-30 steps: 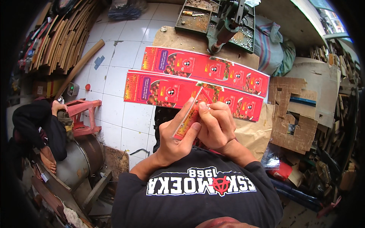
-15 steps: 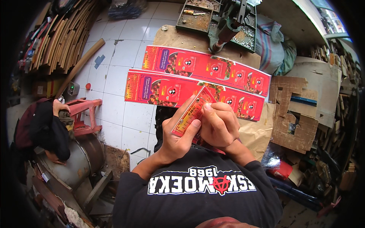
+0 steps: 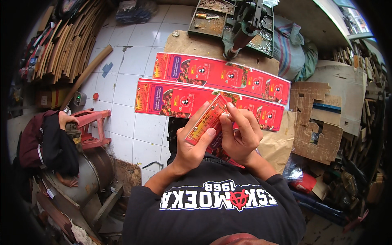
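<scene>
My left hand (image 3: 190, 143) is closed round one end of a red printed strip (image 3: 201, 126), with its thumb lying on the printed face. The strip is tilted, has a yellow-patterned end band, and runs down toward my chest behind my right hand (image 3: 243, 136). My right thumb and forefinger are at the strip's upper corner, the thumb against its face; a tiny shiny spot shows there, too small to name. Beyond my hands lie matching red strips, a nearer stack (image 3: 196, 100) and a farther one (image 3: 216, 71), side by side on a brown-covered worktop (image 3: 179, 44).
At the worktop's far side stands a dark hand press (image 3: 241, 37) with trays of small metal bits (image 3: 208, 24). Cut cardboard (image 3: 304, 118) leans at the right, near wood scraps. At left, another person (image 3: 51, 139) bends near a red plastic stool (image 3: 93, 126) and a metal drum (image 3: 83, 171).
My right thumb and forefinger have spread from a tight pinch, the forefinger shifting up along the strip's edge. My left hand keeps its hold. The view has shifted slightly.
</scene>
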Available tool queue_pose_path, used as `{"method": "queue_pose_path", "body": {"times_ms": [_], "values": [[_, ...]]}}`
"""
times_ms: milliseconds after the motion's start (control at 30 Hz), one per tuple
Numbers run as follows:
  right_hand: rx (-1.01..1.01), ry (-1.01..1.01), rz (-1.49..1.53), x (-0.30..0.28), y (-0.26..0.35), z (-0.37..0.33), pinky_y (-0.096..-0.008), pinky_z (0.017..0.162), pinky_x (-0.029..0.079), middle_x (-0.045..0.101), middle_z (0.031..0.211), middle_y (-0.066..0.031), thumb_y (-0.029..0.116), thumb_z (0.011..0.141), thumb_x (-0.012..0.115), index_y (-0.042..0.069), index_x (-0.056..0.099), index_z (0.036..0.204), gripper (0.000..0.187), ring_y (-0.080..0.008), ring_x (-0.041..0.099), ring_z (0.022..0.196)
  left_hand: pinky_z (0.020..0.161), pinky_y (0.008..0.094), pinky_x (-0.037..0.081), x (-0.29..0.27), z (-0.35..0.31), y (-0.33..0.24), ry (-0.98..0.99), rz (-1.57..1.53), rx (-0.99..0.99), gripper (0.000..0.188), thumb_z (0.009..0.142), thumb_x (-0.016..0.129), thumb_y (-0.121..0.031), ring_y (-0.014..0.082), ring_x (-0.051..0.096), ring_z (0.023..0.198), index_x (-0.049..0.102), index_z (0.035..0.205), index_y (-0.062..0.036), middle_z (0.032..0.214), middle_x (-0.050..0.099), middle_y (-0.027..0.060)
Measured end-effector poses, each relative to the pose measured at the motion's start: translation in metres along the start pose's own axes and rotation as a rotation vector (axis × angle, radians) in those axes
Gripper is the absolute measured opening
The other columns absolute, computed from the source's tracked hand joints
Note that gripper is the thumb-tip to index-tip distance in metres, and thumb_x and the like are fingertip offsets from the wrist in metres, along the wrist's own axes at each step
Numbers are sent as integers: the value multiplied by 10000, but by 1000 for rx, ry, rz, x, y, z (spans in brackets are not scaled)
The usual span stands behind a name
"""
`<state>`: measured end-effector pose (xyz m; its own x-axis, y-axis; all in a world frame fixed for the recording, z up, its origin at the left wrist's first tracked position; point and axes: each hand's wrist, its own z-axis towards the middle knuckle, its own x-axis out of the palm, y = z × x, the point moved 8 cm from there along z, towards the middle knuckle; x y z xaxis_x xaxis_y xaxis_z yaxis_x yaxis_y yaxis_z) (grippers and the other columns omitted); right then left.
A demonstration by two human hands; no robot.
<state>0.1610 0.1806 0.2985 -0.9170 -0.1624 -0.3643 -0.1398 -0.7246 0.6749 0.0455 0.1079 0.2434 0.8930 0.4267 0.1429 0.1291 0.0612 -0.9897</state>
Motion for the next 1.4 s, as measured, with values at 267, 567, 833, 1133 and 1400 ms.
{"method": "queue_pose_path", "body": {"times_ms": [267,567,833,1133,1400], "values": [[-55,16,-2,-4,7,4,-280,593,499,629,798,-120,-80,800,715,-52,669,1084,289,-194,627,680,872,289,510,-2,0,-4,12,8,58,538,897,580,-21,193,669,1015,430,1409,47,1154,672,207],[-204,18,-43,2,16,-3,-318,542,490,577,752,-79,-148,657,678,-73,676,1065,414,-220,604,655,800,276,527,-2,-4,-7,58,85,136,537,881,601,10,184,692,933,448,1393,57,1077,697,207],[-355,10,-187,12,18,-10,-324,562,508,598,783,-75,-89,615,677,-30,700,1049,439,-226,609,679,830,285,520,-5,0,-1,53,39,120,570,874,592,19,197,685,958,414,1414,54,1097,688,197],[144,10,137,3,-20,-9,-255,633,501,652,857,-132,-73,810,719,-35,667,1090,288,-167,626,714,963,316,454,-5,7,18,39,-238,-94,505,852,526,-22,200,608,1090,459,1347,55,1187,626,170],[193,51,173,7,-18,-7,-261,600,495,652,851,-126,-86,775,729,-16,685,1079,315,-169,629,707,718,214,458,-15,9,37,-88,-182,-55,305,958,620,-170,52,567,811,570,1181,32,961,668,39]]}}
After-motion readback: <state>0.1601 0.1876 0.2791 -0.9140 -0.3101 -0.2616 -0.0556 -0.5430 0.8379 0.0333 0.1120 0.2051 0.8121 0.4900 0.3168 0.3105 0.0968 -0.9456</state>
